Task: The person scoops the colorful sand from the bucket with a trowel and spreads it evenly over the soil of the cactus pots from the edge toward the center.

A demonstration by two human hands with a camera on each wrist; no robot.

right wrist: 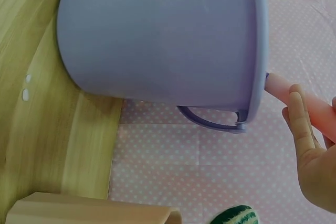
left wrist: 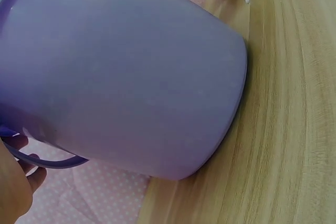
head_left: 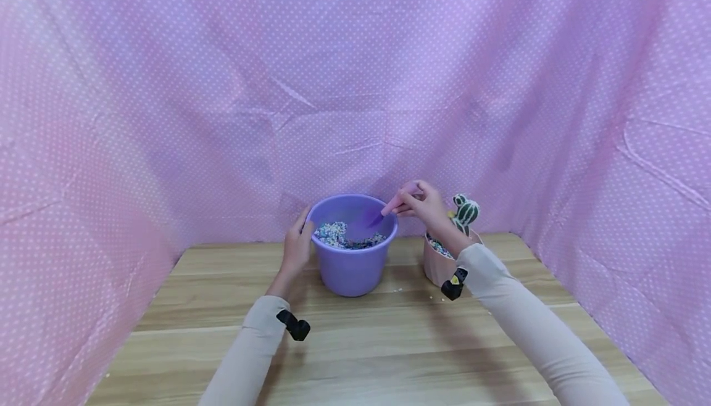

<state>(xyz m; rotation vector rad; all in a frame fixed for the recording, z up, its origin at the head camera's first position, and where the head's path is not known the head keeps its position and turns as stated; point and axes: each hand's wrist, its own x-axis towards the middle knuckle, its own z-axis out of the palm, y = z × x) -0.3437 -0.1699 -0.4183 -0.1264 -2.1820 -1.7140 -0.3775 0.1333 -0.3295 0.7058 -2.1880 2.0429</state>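
Note:
A purple bucket (head_left: 352, 273) stands upright on the wooden table, with small white, blue and dark pebbles (head_left: 331, 233) inside. My left hand (head_left: 297, 245) grips its left side at the rim; in the left wrist view the fingers (left wrist: 35, 178) reach round the bucket's side handle (left wrist: 58, 163). Over the right rim, my right hand (head_left: 424, 205) holds a small shovel by its pink handle (head_left: 397, 200). The shovel's purple blade (head_left: 375, 219) points down into the bucket, above the pebbles. In the right wrist view the bucket wall hides that blade.
Right of the bucket, partly behind my right forearm, is a pinkish ribbed flowerpot (head_left: 436, 267) with pebbles and a green knitted-looking cactus (head_left: 468, 213). A few white pebbles (right wrist: 25, 94) lie loose on the table (head_left: 355, 356). Pink dotted cloth (head_left: 344, 85) surrounds the back and sides.

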